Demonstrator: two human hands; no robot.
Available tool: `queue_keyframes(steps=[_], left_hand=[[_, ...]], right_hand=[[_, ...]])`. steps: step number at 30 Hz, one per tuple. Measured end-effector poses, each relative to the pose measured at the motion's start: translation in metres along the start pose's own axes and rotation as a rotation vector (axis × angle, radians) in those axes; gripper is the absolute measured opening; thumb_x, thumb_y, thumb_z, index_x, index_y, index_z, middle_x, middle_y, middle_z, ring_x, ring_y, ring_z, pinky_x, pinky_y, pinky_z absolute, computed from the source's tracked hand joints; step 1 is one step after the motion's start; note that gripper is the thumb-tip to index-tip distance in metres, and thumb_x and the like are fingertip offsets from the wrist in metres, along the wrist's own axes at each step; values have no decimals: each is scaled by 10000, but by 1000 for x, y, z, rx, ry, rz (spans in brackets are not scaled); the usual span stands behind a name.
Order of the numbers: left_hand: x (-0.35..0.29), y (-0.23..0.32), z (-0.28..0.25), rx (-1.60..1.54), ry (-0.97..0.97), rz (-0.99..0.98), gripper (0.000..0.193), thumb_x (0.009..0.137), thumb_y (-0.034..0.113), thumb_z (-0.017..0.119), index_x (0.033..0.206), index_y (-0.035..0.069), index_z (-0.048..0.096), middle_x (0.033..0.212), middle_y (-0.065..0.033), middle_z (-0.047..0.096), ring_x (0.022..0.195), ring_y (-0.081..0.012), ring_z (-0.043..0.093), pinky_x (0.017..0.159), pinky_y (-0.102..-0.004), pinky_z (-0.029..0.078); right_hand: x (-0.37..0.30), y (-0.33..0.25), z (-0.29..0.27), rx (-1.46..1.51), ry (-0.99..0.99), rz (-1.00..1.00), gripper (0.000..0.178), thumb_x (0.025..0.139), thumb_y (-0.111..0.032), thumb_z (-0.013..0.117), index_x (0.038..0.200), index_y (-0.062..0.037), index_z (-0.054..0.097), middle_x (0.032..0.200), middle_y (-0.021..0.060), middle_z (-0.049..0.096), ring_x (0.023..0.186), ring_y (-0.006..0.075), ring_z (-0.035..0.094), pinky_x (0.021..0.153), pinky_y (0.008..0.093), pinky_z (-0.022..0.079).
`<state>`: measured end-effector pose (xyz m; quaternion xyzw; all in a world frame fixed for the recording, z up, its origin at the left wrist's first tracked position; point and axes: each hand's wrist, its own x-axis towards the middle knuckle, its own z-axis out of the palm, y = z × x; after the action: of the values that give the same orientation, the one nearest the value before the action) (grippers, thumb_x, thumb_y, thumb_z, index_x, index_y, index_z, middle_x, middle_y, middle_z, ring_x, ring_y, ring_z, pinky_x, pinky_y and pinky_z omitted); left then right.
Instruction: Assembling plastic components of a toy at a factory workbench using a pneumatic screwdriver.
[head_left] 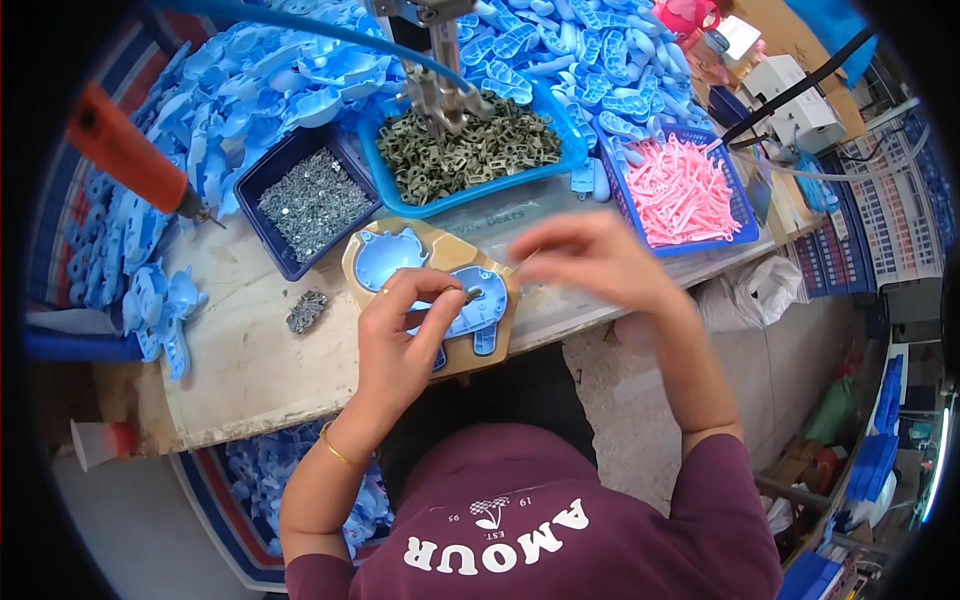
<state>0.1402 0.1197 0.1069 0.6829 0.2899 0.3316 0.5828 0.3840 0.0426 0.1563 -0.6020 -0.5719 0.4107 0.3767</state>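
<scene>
A tan jig block (436, 248) lies on the bench and carries two light blue plastic shells (385, 258). My left hand (405, 335) rests over the nearer shell, thumb and forefinger pinched on a small dark olive plastic part (472, 294) set into it. My right hand (590, 258) hovers blurred just right of the jig, fingers curled together; whether it holds anything cannot be told.
Behind the jig stand a blue tray of olive parts (470, 150), a dark blue tray of small screws (313, 203) and a blue basket of pink pieces (685, 190). Heaps of blue shells (250, 90) fill the back and left. An orange-handled screwdriver (130, 150) hangs left; loose screws (306, 311) lie nearby.
</scene>
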Motion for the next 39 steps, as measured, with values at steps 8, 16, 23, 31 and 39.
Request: queue_keyframes(steps=[8,16,23,31,39], left_hand=[[-9,5,-4,-183,-95,-98,121,1046,102,552,1094,-6,580,1148,-113,686,979,-150,688,858,-276,568],[-9,1,-9,-205,-35,-187,174,999,121,651,1083,-32,651,996,-79,718,902,-137,700,789,-264,576],[-8,-2,-11,-251,14,-225,180,992,133,665,1076,-26,662,982,-70,718,888,-136,702,776,-258,572],[-8,-9,-3,-229,-23,-94,187,1002,159,652,1068,-15,665,924,-61,717,872,-114,701,734,-257,566],[-7,-5,-5,-213,-31,-82,187,1014,160,628,1064,-15,666,948,-64,728,862,-119,712,735,-256,574]], right_hand=[[-40,98,-138,-1115,377,-99,197,844,-2,661,1026,-33,731,1008,131,715,949,315,671,867,367,527],[-41,75,-143,-973,312,204,139,795,-77,715,924,-30,692,960,123,696,945,322,640,841,413,515],[-31,92,-137,-1108,132,-79,142,793,-83,722,918,-31,677,948,129,676,949,311,631,840,397,499],[-36,110,-181,-964,225,-17,155,878,-62,668,1012,-7,613,950,116,641,914,233,624,832,327,478],[-30,141,-230,-540,506,121,270,994,-103,606,1227,20,667,1171,77,702,1083,157,636,962,288,485]])
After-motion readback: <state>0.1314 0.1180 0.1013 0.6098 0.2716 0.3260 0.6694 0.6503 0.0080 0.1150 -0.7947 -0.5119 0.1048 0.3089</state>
